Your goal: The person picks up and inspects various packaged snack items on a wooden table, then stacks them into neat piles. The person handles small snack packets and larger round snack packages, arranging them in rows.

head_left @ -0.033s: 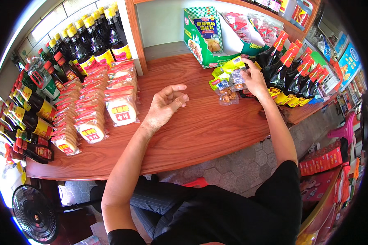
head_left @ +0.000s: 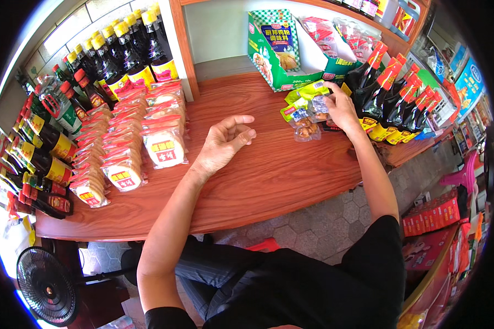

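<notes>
Shown at two o'clock from view centre: small clear-and-lime plastic pouches (head_left: 299, 114), probably light, slippery, best pinched by edges; at right hand (head_left: 341, 108), grip indeterminable. Toward eleven: left hand (head_left: 219, 146), loosely open, empty.

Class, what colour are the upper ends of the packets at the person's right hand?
Bright yellow-green; the packets show best in the head view.

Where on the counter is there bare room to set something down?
Widest: the counter between the left hand and small packets, down to the near edge. Another patch lies beyond the left hand, between round packs and green box. Crowded: the right end, with small packets, right hand and bottles; the left end, with round packs and more bottles.
</notes>
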Demonstrator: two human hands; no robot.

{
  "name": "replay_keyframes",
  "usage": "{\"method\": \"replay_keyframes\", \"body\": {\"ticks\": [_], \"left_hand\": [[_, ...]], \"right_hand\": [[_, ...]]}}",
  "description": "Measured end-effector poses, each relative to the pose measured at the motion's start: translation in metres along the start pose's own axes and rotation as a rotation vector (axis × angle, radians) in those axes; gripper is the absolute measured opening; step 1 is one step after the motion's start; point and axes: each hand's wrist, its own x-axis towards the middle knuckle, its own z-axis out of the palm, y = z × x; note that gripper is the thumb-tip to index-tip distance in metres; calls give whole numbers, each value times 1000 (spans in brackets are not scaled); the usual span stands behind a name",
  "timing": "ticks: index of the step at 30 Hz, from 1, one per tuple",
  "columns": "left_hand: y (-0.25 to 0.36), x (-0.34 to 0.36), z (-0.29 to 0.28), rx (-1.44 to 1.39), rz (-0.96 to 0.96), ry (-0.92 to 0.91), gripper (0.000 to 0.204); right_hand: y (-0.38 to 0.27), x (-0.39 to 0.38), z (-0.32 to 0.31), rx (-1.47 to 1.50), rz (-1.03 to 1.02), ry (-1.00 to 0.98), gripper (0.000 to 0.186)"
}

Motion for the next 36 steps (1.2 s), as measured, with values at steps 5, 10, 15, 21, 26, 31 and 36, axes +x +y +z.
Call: {"method": "replay_keyframes", "body": {"ticks": [5, 10, 15, 21, 26, 31, 36], "left_hand": [[-1, -1, 6, 36, -45, 10, 32], [6, -4, 14, 279, 95, 47, 23], [26, -8, 10, 778, 480, 240, 16], [62, -12, -14, 837, 642, 532, 14], [73, -17, -29, 701, 625, 687, 13], [74, -15, -30, 819, 683, 691, 16], [67, -14, -27, 839, 651, 650, 14]], "right_hand": [[-14, -10, 9, -513, -182, 36, 30], [-67, -30, 13, -386, -493, 127, 23], [-153, -57, 17, -121, -599, -24, 18], [-188, -50, 38, 72, -672, -19, 16], [-177, -54, 74, 228, -612, -155, 14], [-165, -75, 104, 249, -704, -298, 13], [-168, -82, 109, 273, -733, -361, 12]]}}
